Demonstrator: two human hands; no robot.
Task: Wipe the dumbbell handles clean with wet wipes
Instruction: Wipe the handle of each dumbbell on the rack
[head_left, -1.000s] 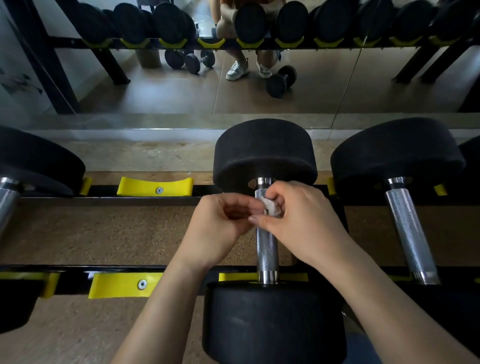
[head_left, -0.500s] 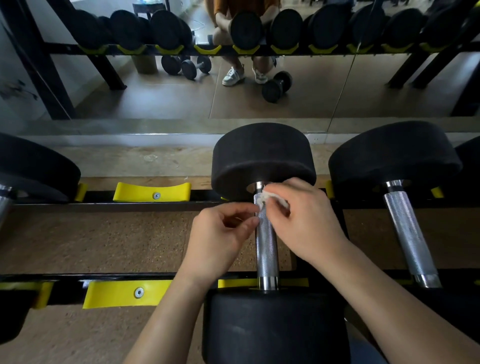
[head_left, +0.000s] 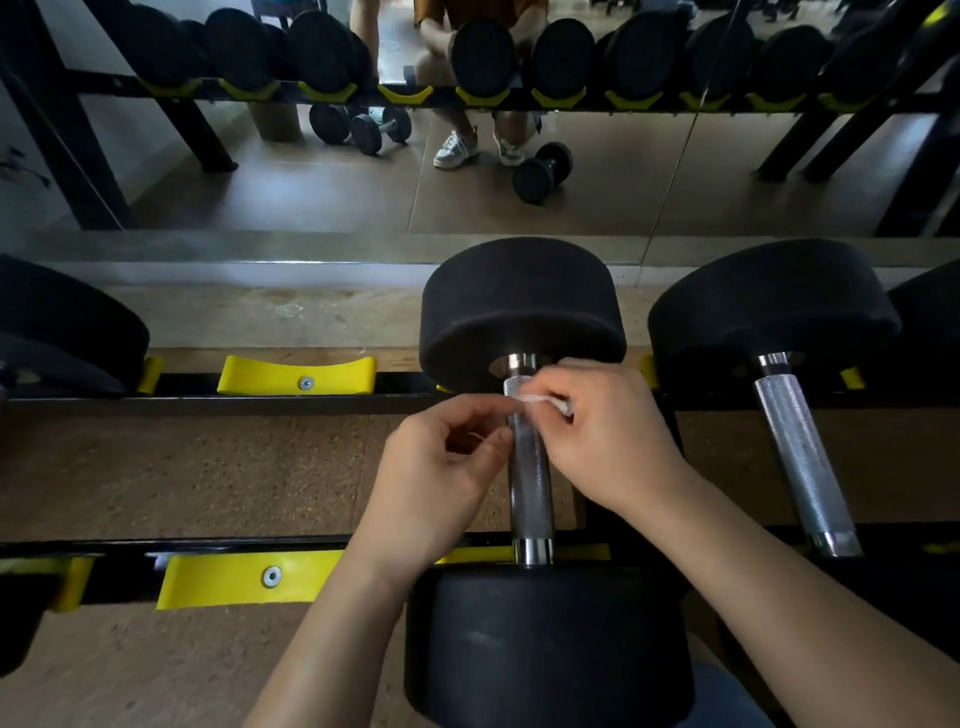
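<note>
A black dumbbell (head_left: 519, 306) lies on the rack in front of me, its knurled steel handle (head_left: 531, 493) running toward me. A small white wet wipe (head_left: 545, 401) sits against the upper part of the handle. My right hand (head_left: 602, 447) pinches the wipe from the right side of the handle. My left hand (head_left: 441, 467) is on the left side, fingers curled, with a thin white edge of the wipe between its fingertips at the handle. The near weight head (head_left: 545, 644) fills the lower middle.
A second dumbbell with a bare steel handle (head_left: 802, 452) lies to the right, another weight head (head_left: 62, 327) at the far left. Yellow cradles (head_left: 296, 375) mark a vacant slot on the black rack rails. A mirror behind reflects more dumbbells and a crouching person's legs.
Both hands have shifted slightly up the handle toward the far weight head. The wipe, bunched between the hands before, now lies stretched across the handle's upper part.
</note>
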